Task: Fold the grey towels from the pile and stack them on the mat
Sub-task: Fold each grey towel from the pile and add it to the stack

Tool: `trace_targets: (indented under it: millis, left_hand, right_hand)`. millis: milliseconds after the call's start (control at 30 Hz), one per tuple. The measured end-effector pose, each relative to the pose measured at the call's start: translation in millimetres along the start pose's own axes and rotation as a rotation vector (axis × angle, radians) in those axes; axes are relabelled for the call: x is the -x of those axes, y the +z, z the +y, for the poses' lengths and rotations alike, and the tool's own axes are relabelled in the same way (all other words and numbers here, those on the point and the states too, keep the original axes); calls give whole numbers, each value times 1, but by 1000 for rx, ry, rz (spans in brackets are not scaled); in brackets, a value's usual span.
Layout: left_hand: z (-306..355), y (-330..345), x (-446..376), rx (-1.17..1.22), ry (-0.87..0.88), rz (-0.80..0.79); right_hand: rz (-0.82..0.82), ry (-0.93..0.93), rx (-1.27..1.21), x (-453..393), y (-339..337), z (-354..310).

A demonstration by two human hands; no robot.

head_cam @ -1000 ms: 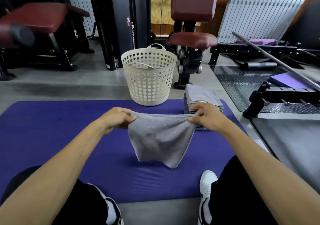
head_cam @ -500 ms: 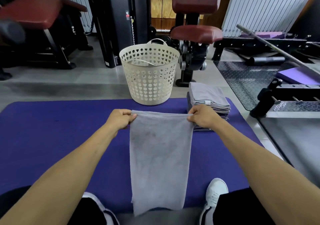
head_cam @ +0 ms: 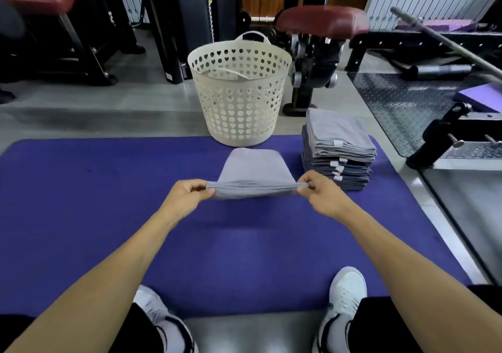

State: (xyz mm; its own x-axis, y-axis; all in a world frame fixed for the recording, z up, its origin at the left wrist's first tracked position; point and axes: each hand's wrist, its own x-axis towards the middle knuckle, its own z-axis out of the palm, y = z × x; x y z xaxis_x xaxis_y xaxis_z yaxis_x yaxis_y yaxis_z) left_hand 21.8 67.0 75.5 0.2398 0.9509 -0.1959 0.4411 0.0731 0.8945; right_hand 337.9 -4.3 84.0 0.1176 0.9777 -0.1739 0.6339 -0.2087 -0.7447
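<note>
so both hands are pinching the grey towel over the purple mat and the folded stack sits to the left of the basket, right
Not quite. In the head view the folded stack sits right of the basket, not left. The left hand and right hand do pinch the grey towel over the purple mat.

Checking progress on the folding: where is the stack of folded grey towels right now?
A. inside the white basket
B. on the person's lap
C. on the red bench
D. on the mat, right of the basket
D: the stack of folded towels sits on the purple mat, right of the basket.

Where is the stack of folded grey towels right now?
In the head view, the stack of folded towels sits on the purple mat's far right corner, just right of the white basket.
</note>
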Motion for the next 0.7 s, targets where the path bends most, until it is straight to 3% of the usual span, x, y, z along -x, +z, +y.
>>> trace_targets:
  millis: [167, 300, 400, 500, 700]
  left_hand:
    - [-55, 3, 28, -192, -248, -315]
    - [-91, 16, 49, -124, -419, -438]
    - [-107, 28, 49, -81, -450, -406]
    - [-114, 45, 36, -14, -460, -262]
    - [-139, 81, -28, -45, -449, -87]
  right_hand:
    - [-268, 184, 32, 32, 35, 42]
    - [-413, 320, -24, 54, 61, 68]
    - [-404, 373, -69, 54, 75, 81]
    - [-281, 414, -137, 40, 87, 94]
    - [-106, 414, -35, -19, 109, 122]
